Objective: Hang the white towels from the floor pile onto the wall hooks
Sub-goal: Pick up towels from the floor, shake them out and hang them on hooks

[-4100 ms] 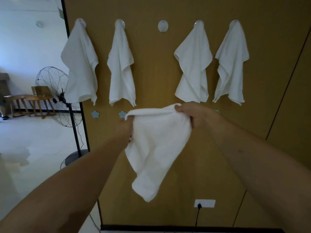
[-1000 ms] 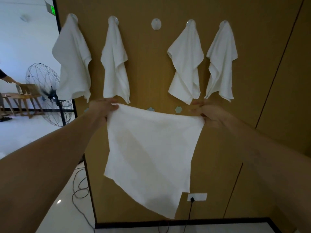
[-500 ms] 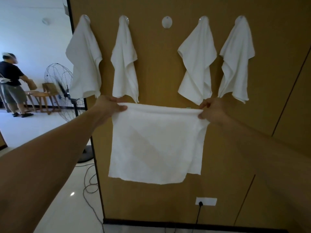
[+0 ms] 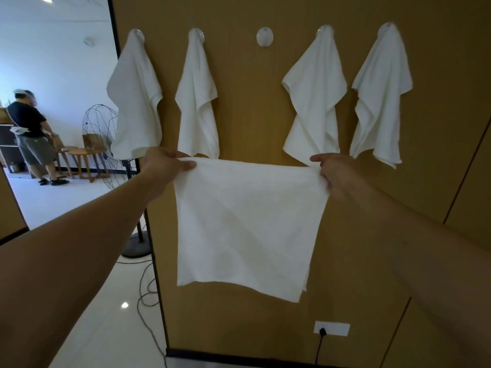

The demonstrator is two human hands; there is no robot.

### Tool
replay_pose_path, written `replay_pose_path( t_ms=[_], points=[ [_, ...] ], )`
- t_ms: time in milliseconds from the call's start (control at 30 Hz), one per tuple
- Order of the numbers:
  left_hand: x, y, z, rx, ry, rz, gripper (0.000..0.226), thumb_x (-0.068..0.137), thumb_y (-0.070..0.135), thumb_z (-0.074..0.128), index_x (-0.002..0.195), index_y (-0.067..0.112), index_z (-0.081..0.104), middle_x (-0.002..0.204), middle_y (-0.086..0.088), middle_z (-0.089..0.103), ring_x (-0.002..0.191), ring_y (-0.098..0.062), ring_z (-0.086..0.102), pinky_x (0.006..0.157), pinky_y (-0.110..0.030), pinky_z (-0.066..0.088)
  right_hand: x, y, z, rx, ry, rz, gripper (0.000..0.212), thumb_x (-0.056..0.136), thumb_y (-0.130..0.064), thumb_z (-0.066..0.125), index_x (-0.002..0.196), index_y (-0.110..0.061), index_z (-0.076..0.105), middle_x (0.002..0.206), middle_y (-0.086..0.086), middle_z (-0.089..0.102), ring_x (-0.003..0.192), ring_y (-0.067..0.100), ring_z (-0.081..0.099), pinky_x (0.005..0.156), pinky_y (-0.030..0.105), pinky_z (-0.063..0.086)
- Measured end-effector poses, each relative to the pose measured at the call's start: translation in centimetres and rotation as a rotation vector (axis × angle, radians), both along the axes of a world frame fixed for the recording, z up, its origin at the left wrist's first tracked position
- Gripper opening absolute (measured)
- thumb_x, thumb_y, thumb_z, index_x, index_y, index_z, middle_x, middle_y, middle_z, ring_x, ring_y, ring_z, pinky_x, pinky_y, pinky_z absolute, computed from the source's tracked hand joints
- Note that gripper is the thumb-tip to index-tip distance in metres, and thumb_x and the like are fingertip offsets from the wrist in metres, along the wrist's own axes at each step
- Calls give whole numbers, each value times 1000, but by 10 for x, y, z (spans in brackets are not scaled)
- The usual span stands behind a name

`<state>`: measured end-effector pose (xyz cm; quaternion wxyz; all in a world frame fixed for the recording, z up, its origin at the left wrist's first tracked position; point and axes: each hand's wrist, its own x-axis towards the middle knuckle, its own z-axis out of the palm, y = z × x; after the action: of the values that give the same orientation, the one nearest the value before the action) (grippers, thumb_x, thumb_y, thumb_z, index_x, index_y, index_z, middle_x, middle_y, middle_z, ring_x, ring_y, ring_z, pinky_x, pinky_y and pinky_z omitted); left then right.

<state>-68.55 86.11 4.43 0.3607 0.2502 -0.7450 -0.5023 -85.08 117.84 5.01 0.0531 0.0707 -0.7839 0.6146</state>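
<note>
Holding the towel (image 4: 247, 224) tight by its top corners, the left hand (image 4: 162, 168) and right hand (image 4: 332, 170) should lift toward the empty hook (image 4: 264, 37) at twelve o'clock.

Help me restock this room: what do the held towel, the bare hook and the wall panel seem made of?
Held towel: soft white terry-like cloth, judging by its matte nap and limp drape. Bare hook: glossy round disc, probably plastic; metal or ceramic is possible. Wall panel: matte tan board with faint grain, likely wood laminate.
</note>
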Motion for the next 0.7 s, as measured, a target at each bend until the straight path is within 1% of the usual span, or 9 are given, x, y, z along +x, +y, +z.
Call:
replay_pose_path(
  t_ms=[100, 133, 200, 267, 367, 433, 500, 600, 700],
  points=[
    [-1, 2, 5, -105, -45, 43, 30, 57, 33, 92, 70, 31, 65, 102, -1, 65, 101, -27, 60, 89, -37, 52, 3, 3, 7, 33, 69, 183, 19, 81, -13, 74, 91, -30, 76, 109, -9, 60, 84, 5, 53, 66, 16, 42],
    [-2, 4, 7, -143, -58, 68, 31, 54, 37, 93, 69, 31, 66, 105, -3, 65, 103, -28, 59, 90, -39, 52, 4, 6, 7, 111, 151, 243, 23, 72, -29, 84, 94, -31, 76, 106, -12, 62, 88, 3, 55, 70, 15, 42],
    [-4, 9, 11, -212, -79, 118, 34, 52, 44, 92, 67, 32, 64, 109, -6, 63, 107, -29, 56, 94, -43, 51, 1, 9, 5, 470, 355, 282, 52, 57, -53, 87, 102, -30, 74, 104, -15, 64, 98, 5, 54, 83, 23, 45],
    [-7, 15, 15, -243, -89, 143, 37, 50, 48, 92, 65, 31, 62, 109, -7, 62, 106, -30, 56, 92, -41, 51, -4, 7, 4, 678, 509, 218, 58, 55, -60, 85, 103, -29, 75, 102, -9, 68, 103, 13, 55, 88, 32, 49],
    [-12, 21, 21, -281, -107, 151, 40, 50, 51, 91, 67, 28, 63, 102, -6, 62, 103, -28, 56, 90, -41, 52, -12, 10, 6, 606, 567, 202, 35, 66, -55, 81, 91, -30, 77, 82, -9, 69, 86, 13, 62, 79, 34, 52],
    [-14, 26, 25, -318, -111, 148, 41, 52, 51, 90, 71, 25, 65, 95, -2, 63, 99, -25, 57, 87, -41, 52, -18, 13, 9, 648, 611, 161, 25, 73, -53, 76, 85, -31, 75, 73, -13, 67, 77, 11, 62, 80, 37, 50],
    [-19, 32, 29, -358, -113, 132, 38, 58, 46, 89, 75, 23, 65, 92, 0, 62, 95, -22, 57, 84, -38, 52, -20, 13, 13, 692, 658, 140, 17, 79, -46, 74, 80, -29, 73, 67, -12, 63, 71, 11, 60, 73, 30, 46],
    [-26, 41, 39, -438, -94, 101, 29, 69, 32, 85, 78, 20, 62, 90, 3, 58, 91, -18, 55, 72, -29, 45, -23, 9, 24, 605, 711, 193, 7, 88, -26, 69, 85, -19, 69, 69, -8, 59, 68, 10, 58, 53, 16, 35],
    [-30, 45, 54, -556, -74, 66, 22, 77, 19, 79, 79, 17, 57, 85, 2, 57, 84, -17, 56, 65, -24, 42, -25, 6, 42, 542, 783, 192, 6, 90, -16, 62, 94, -13, 65, 83, 0, 64, 72, 13, 58, 56, 19, 40]
  ],
)
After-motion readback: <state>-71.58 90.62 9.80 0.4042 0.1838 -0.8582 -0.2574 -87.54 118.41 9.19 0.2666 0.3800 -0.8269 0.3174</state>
